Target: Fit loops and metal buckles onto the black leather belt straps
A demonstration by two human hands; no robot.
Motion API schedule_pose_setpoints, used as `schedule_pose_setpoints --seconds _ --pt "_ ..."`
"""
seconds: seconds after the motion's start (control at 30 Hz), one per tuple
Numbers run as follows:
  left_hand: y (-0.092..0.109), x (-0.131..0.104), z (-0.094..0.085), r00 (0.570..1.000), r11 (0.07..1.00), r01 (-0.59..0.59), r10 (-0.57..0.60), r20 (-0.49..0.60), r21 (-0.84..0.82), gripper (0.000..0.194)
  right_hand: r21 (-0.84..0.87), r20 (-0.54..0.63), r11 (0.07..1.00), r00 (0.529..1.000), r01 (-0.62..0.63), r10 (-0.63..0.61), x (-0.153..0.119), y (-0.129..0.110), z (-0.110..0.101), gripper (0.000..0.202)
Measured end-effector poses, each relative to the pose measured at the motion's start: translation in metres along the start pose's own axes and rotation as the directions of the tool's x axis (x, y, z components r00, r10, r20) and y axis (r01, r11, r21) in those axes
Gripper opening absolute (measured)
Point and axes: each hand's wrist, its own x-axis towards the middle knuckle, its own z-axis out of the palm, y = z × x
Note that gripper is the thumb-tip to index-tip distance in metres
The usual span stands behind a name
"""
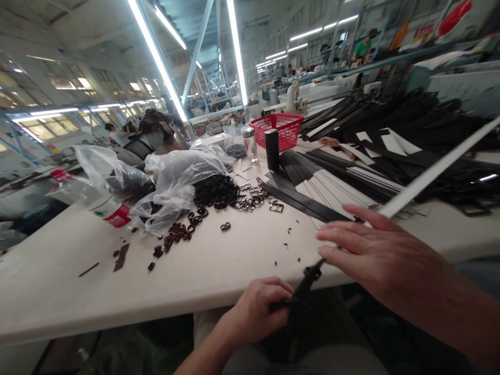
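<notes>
My left hand (260, 307) is low at the table's front edge, fingers closed round the dark end of a strap. A small dark buckle (312, 273) sits on this strap between my two hands. My right hand (375, 255) is higher and to the right, thumb and fingers pinching the strap further along. From beyond that thumb a long pale length of strap (437, 177) slants to the upper right; it seems to be the same strap, though my fingers hide the join. Motion blurs both hands slightly.
On the pale table (195, 286) lie metal buckles (276, 207), a heap of black loops (216, 190), brown loops (177, 234) and plastic bags (175, 172). Behind are a bottle (113, 211), a glass jar (250, 143), a black cylinder (272, 149), a red basket (279, 130) and stacked straps (332, 182).
</notes>
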Motion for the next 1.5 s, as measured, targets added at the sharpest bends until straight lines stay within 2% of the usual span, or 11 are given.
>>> schedule_pose_setpoints --seconds 0.1,0.2,0.27,0.33,0.47,0.63,0.83,0.93,1.1,1.23,1.5 --pt "-0.008 0.009 0.007 0.968 0.960 0.087 -0.144 -0.205 -0.268 0.015 -0.052 -0.238 0.996 0.970 -0.072 0.058 0.015 0.005 0.010 0.023" --pt "-0.018 0.021 0.013 0.892 0.816 0.152 -0.357 -0.278 -0.558 0.019 0.033 -0.354 0.975 0.910 -0.219 0.216 0.007 0.006 0.033 0.017" --pt "-0.023 0.028 0.016 0.853 0.755 0.134 -0.418 -0.313 -0.641 0.022 0.180 -0.269 0.921 0.883 -0.346 0.385 -0.006 0.005 0.051 0.019" --pt "-0.025 0.034 0.018 0.834 0.741 0.096 -0.425 -0.353 -0.665 0.020 0.340 -0.044 0.813 0.855 -0.473 0.516 -0.020 0.001 0.068 0.023" --pt "-0.018 0.040 0.025 0.850 0.733 0.073 -0.401 -0.342 -0.677 0.015 0.607 0.280 0.561 0.811 -0.564 0.513 -0.032 -0.011 0.094 0.036" --pt "-0.005 0.044 0.038 0.857 0.711 0.061 -0.396 -0.328 -0.700 0.019 0.839 0.251 0.256 0.758 -0.481 0.602 -0.031 -0.019 0.113 0.046" --pt "-0.002 0.050 0.050 0.821 0.659 0.082 -0.470 -0.324 -0.748 0.030 0.910 0.255 0.023 0.603 -0.414 0.755 -0.028 -0.026 0.128 0.052" --pt "-0.002 0.054 0.054 0.812 0.664 0.059 -0.466 -0.350 -0.745 0.029 0.927 0.192 0.026 0.532 -0.374 0.825 -0.023 -0.029 0.135 0.051" --pt "-0.004 0.055 0.057 0.809 0.678 0.042 -0.454 -0.373 -0.734 0.027 0.957 0.149 0.001 0.492 -0.291 0.858 -0.016 -0.029 0.142 0.046" --pt "-0.006 0.056 0.059 0.805 0.676 0.036 -0.456 -0.379 -0.736 0.024 0.957 0.118 0.035 0.499 -0.288 0.859 -0.016 -0.025 0.146 0.041" --pt "-0.004 0.051 0.053 0.814 0.752 0.040 -0.406 -0.415 -0.658 0.031 0.846 -0.031 0.326 0.573 -0.421 0.819 -0.014 -0.016 0.135 0.034"
